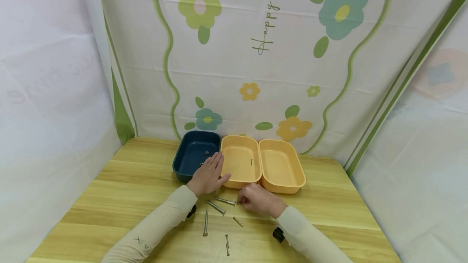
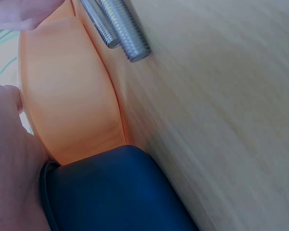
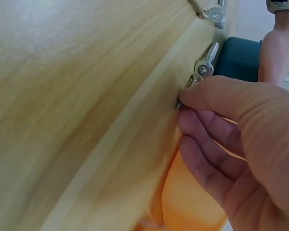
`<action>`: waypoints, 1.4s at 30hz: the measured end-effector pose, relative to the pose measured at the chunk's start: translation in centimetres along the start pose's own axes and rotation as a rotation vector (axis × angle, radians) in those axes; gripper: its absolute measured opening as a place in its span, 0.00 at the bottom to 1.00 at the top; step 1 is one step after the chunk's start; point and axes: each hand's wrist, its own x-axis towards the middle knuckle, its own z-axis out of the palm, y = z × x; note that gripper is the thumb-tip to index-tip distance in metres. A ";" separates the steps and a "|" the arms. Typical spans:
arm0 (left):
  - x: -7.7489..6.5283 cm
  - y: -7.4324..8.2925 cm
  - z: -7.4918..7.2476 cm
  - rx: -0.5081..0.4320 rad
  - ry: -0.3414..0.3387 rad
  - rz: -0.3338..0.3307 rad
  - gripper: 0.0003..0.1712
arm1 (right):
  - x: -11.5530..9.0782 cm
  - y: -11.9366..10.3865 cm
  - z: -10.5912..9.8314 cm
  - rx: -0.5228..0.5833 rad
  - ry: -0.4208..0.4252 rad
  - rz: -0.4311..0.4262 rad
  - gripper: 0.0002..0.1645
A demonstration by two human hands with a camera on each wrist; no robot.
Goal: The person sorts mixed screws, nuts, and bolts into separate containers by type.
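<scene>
Yellow wood-grain laminate covers the table (image 1: pixel 340 214); pale streaks run across it from side to side, and the top shows a soft sheen. White printed cloth encloses the work area on 3 sides. Back cloth (image 1: pixel 226 64): green wavy lines, teal, lime and orange flowers, the word "Happy" running sideways. Left cloth (image 1: pixel 47 121): faint lettering, fold creases. Right cloth (image 1: pixel 413 153): a pale flower, blurred. Green trim (image 1: pixel 120 113) marks the rear left corner.

Against the back cloth, 3 containers stand side by side: a dark blue box (image 1: pixel 190 149), a middle yellow tray (image 1: pixel 235 153) and a right yellow tray (image 1: pixel 281 167). Blue box: small nuts (image 1: pixel 206 153), at least 2 visible. Middle tray: 1 thin screw (image 1: pixel 251 162).

Right hand (image 1: pixel 260 199): fingers curled, thumb and forefinger pinching a small screw (image 3: pixel 178 104) at the table, just in front of the middle tray; much of the screw is hidden by the fingers. Left hand (image 1: pixel 209 175): fingers extended, gripping nothing visible, above the adjoining edges of the blue box and middle tray; firm contact cannot be told.

On bare wood between the forearms: 3 large bolts (image 1: pixel 216 207), lying at differing angles, and 3 loose screws (image 1: pixel 237 221) nearer the wearer. Both sleeves (image 1: pixel 161 218) are cream.
</scene>
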 end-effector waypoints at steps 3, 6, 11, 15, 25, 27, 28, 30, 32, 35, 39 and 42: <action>0.0 0.0 0.1 -0.004 0.006 0.002 0.47 | 0.1 0.0 0.1 0.013 -0.004 0.011 0.10; 0.0 -0.1 0.1 0.002 0.005 0.004 0.47 | 0.0 0.0 0.2 0.011 -0.003 0.006 0.11; 0.0 0.0 0.0 0.009 0.000 0.005 0.48 | -0.2 0.0 -0.1 -0.001 0.013 -0.047 0.12; -0.1 0.0 0.0 0.003 0.006 0.005 0.47 | -0.4 -0.1 -0.6 -0.002 0.032 -0.087 0.12; -0.1 0.1 -0.1 0.006 0.011 0.009 0.47 | -0.2 -0.5 -3.5 0.026 0.058 -0.163 0.09; -0.1 0.1 -0.1 0.007 0.011 0.007 0.47 | -0.1 -0.5 -4.1 0.018 0.064 -0.162 0.09; -0.1 0.1 -0.2 0.010 0.011 0.006 0.47 | 0.0 -0.5 -4.4 0.007 0.070 -0.165 0.09; -0.1 0.1 -0.2 0.010 0.010 0.003 0.47 | 0.1 -0.6 -5.1 -0.015 0.085 -0.172 0.09; -0.1 0.1 -0.2 0.008 0.006 0.002 0.47 | 0.3 -0.6 -5.8 -0.034 0.098 -0.176 0.08; -0.1 0.0 -0.1 0.008 -0.006 0.001 0.47 | 0.5 -0.7 -6.7 -0.053 0.102 -0.169 0.08; -0.1 0.0 0.1 0.008 -0.012 -0.002 0.48 | 1.0 -0.6 -7.8 -0.075 0.104 -0.134 0.07; 0.2 -0.3 0.5 0.019 -0.002 0.001 0.48 | 1.6 -0.5 -8.6 -0.093 0.108 -0.111 0.08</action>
